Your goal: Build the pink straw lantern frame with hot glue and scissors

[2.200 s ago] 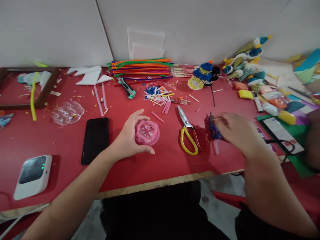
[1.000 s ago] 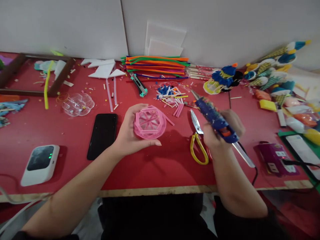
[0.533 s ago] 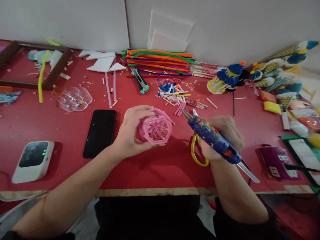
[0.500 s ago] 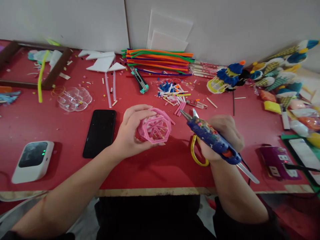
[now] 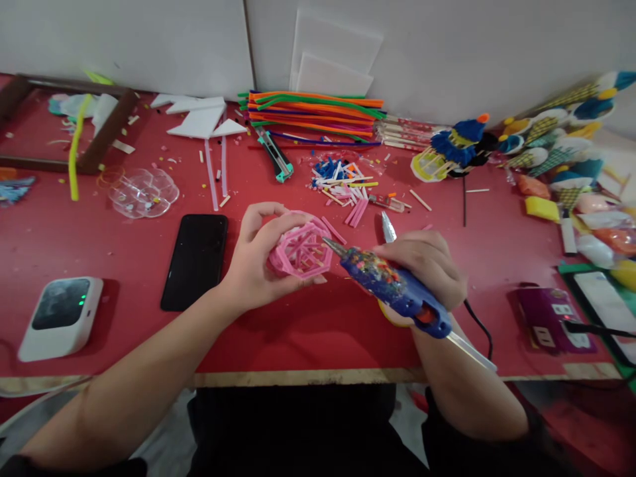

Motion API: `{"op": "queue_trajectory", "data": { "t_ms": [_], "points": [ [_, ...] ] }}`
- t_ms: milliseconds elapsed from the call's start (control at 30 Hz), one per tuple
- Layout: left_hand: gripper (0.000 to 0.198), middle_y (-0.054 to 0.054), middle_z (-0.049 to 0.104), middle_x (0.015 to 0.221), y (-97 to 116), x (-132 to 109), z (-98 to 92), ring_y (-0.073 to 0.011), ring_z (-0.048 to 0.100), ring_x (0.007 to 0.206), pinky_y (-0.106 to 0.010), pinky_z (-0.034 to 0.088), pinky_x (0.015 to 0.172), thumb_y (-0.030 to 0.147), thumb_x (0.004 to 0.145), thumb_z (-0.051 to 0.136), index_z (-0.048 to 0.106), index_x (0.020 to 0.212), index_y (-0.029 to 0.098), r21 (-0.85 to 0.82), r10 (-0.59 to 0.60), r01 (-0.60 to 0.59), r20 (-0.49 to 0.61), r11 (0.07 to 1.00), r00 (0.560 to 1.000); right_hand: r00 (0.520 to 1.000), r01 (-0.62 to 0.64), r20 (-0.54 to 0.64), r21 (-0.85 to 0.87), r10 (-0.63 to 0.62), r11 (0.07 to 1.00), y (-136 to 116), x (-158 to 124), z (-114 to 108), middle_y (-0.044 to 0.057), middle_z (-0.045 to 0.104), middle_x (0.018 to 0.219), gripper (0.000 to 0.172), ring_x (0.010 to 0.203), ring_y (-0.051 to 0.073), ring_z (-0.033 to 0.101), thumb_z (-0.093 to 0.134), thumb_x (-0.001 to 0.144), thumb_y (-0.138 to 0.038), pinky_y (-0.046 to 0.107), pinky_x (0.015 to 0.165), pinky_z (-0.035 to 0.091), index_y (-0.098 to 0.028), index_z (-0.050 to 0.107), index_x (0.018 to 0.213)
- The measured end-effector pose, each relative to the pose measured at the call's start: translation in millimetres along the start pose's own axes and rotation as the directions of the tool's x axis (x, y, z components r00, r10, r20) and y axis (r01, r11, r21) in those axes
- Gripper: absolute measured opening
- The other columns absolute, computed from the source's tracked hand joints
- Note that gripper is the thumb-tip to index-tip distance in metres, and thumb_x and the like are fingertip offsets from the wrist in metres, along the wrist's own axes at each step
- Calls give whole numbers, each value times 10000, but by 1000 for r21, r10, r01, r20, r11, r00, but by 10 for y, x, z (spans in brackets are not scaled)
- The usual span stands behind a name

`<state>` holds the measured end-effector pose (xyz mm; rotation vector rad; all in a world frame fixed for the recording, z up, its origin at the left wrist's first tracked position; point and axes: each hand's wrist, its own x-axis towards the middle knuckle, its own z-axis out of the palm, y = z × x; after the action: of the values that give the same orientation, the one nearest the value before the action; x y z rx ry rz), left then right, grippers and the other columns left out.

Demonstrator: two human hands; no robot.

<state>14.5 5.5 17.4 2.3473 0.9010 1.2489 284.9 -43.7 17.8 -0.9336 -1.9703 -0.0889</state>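
Note:
My left hand point(image 5: 256, 262) is wrapped round a pink frame point(image 5: 303, 246) built from short pipe-cleaner-like strips, its many-sided open end turned towards me and to the right. Thin wooden sticks show inside it. In my right hand point(image 5: 430, 265) is a blue glue gun point(image 5: 392, 281), stained with dried glue on its barrel, a clear glue stick poking out at the rear. Its metal nozzle points left and lies at the right rim of the pink frame; whether they touch I cannot tell. Yellow-handled scissors point(image 5: 388, 228) lie partly hidden under my right hand.
A black phone point(image 5: 195, 262) and a white device point(image 5: 62, 318) lie at left. Coloured pipe cleaners point(image 5: 315, 116), a utility knife point(image 5: 275, 156) and cut pieces point(image 5: 340, 175) are farther back. A purple power strip point(image 5: 551, 321) sits at right, near a black cord.
The glue gun has moved left, bringing its nozzle to the pink frame's rim. My left hand and the frame shifted slightly left, along with the whole view.

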Motion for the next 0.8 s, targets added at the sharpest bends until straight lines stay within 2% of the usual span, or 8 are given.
{"op": "queue_trajectory", "data": {
  "t_ms": [100, 200, 333, 600, 800],
  "points": [
    [654, -113, 532, 1254, -2, -10, 20, -298, 551, 1203, -483, 476, 1074, 571, 804, 799, 587, 1351, 281, 84, 6, -4, -15, 996, 1000, 995, 66, -80, 29, -64, 997, -46, 101, 27, 51, 721, 809, 361, 754, 213, 651, 489, 1011, -476, 402, 737, 544, -191, 706, 1058],
    [618, -111, 528, 1259, -8, -27, 35, -313, 544, 1192, -510, 457, 1066, 596, 820, 767, 602, 1336, 297, 171, 5, 0, -30, 985, 1000, 996, 55, -68, 35, -53, 998, -45, 117, 52, 51, 722, 811, 254, 744, 212, 657, 527, 978, -366, 405, 750, 549, -197, 705, 1044],
    [622, -110, 524, 1280, -5, -40, 38, -321, 525, 1208, -517, 447, 1070, 566, 816, 779, 582, 1352, 317, 208, -2, 9, -34, 978, 999, 997, 71, -41, 38, -70, 997, -23, 104, 64, 69, 739, 859, 281, 774, 227, 674, 512, 973, -384, 426, 774, 562, -184, 692, 1054],
    [583, -118, 514, 1276, 2, -36, 48, -310, 535, 1197, -508, 446, 1058, 561, 843, 753, 574, 1331, 297, 243, 1, 1, -7, 970, 1000, 1000, 31, -6, 54, -31, 998, -67, 159, 73, 65, 752, 876, 161, 791, 218, 712, 589, 880, -229, 402, 788, 580, -206, 661, 1023],
    [663, -104, 558, 1228, 2, -25, 52, -301, 549, 1178, -500, 469, 1054, 575, 787, 812, 572, 1336, 290, 143, -54, 53, 6, 988, 999, 998, 38, -61, 50, -35, 998, -62, 141, 99, 63, 736, 826, 165, 742, 213, 689, 581, 887, -244, 398, 747, 574, -198, 671, 1017]
  ]
}}
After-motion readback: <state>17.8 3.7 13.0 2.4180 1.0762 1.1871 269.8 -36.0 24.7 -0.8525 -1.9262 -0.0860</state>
